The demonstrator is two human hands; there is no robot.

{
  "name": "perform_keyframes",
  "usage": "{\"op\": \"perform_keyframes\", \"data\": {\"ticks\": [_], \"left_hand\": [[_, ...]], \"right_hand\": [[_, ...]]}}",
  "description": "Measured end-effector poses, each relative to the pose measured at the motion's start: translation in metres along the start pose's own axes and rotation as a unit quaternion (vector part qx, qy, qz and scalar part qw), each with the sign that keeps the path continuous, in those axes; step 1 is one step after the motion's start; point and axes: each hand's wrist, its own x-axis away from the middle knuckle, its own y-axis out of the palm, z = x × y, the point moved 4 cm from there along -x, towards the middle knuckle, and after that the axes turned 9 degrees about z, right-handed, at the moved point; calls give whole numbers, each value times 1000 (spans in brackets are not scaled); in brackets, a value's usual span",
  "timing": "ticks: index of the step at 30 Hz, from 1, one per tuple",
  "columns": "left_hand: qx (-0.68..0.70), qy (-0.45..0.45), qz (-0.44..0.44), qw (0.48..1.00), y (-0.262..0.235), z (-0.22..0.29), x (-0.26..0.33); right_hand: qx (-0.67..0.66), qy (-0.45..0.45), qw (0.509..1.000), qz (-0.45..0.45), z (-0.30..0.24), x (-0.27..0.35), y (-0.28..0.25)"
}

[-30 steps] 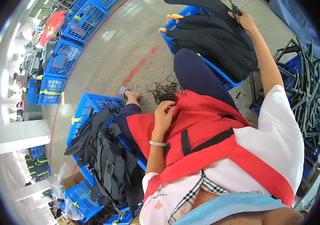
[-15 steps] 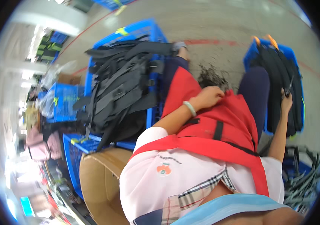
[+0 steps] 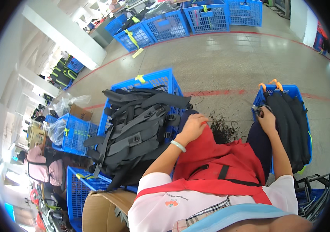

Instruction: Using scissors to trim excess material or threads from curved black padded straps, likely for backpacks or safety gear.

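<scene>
My left hand point(image 3: 193, 128), with a bracelet at the wrist, is at my left knee. Its curled fingers close on the edge of my red apron point(image 3: 226, 158), and a bit of red shows at the fingertips. In my right hand point(image 3: 267, 121) is a pair of black-handled scissors point(image 3: 260, 110), held over my right knee beside a blue crate. Black padded straps point(image 3: 282, 123) fill that crate. To my left, black straps with buckles point(image 3: 138, 127) lie heaped on another blue crate. Dark thread scraps point(image 3: 224, 129) are scattered on the floor between my knees.
An open cardboard box point(image 3: 105, 210) stands at my left hip. Orange hooks point(image 3: 276, 85) sit on the right crate's rim point(image 3: 296, 91). Several blue crates point(image 3: 205, 17) line the far floor. A person in pink point(image 3: 43, 166) is at the left, near a crate with plastic bags point(image 3: 58, 131).
My left hand has moved left, from the lap onto my left knee. The right hand has brought the scissors inward from over the right crate. My view has tilted up, showing more floor and crates.
</scene>
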Motion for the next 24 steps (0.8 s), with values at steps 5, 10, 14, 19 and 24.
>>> {"op": "perform_keyframes", "data": {"ticks": [5,10,14,19,24], "left_hand": [[-23,-18,64,998,0,-34,3],[-95,-18,46,994,-5,-43,-8],[-104,-26,30,994,1,-52,-9],[-84,-77,-31,993,5,-60,-29],[-38,-253,-6,967,-5,-122,-35]], "right_hand": [[-7,-27,999,-45,-16,-7,11],[7,-41,995,-93,-21,-8,19],[2,-42,993,-111,-30,-9,19],[25,-28,993,-112,-20,-8,12],[20,-21,991,-129,-21,-13,20]]}}
